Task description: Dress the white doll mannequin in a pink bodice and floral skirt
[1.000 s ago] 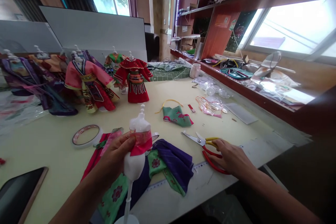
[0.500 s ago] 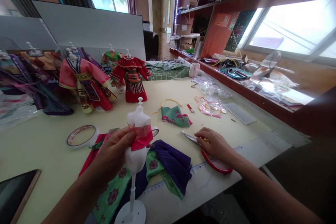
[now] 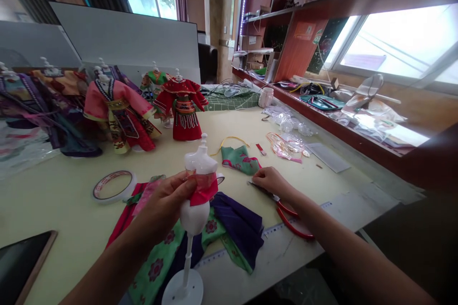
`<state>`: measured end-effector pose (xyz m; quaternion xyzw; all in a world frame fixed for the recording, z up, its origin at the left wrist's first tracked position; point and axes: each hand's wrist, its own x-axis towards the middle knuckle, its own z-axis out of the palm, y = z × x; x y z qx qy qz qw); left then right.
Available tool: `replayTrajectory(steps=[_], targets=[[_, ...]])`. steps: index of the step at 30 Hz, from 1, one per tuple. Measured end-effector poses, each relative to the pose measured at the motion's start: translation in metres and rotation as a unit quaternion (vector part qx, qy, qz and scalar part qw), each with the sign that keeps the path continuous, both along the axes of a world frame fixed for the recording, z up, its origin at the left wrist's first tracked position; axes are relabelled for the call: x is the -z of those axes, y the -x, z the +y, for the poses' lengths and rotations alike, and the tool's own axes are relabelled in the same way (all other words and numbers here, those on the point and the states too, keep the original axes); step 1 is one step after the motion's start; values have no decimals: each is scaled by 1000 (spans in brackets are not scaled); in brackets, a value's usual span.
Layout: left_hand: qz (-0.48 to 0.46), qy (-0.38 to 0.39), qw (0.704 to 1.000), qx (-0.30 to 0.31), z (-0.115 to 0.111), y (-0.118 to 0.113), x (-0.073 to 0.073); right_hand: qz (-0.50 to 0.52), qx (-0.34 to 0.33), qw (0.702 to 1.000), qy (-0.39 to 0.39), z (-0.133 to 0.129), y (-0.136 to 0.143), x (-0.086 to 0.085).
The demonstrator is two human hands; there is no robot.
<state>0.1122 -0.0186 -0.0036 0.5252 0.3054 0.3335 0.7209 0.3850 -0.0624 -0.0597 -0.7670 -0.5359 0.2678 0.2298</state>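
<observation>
My left hand (image 3: 175, 195) is closed round the chest of a small white dress form (image 3: 195, 219). It presses a strip of bright pink cloth (image 3: 204, 193) with a sheer upper edge against the form. The form's round base stands near the front of the table. My right hand (image 3: 272, 182) has its fingers bent together low over the table, at the blade end of red-handled scissors (image 3: 295, 233). Whatever its fingertips pinch is hidden. Just beyond them lies a green piece of cloth with pink trim (image 3: 239, 159).
Green and purple doll garments (image 3: 234, 221) lie behind the form. A tape roll (image 3: 113, 186) and a phone (image 3: 25, 264) are at left. Dressed doll forms, one in red (image 3: 184, 105), line the back left. Plastic bags (image 3: 286, 145) and a ruler (image 3: 275, 226) lie at right.
My right hand has moved left and away from me, from over the scissors' middle to their blade tips. My left hand and the dress form have shifted slightly right in view.
</observation>
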Motion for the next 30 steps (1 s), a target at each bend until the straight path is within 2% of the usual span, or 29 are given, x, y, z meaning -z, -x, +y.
replayTrajectory(steps=[7,12,16,22,26,30], targets=[[-6,13,1000,7,-1,-3,-1,16,9,999,-26,5,-1,8],[-25,-11,999,46,-7,-4,-4,24,2,995,-93,5,0,15],[-22,-31,998,44,-12,-5,-5,43,6,989,-144,2,0,16],[-53,-50,997,4,-17,-2,-10,104,7,980,-169,-16,7,-2],[-68,-53,996,-33,-18,3,-14,169,-14,975,-145,-37,19,-16],[-69,-62,994,-60,-18,5,-14,270,-27,957,-104,-58,30,-20]])
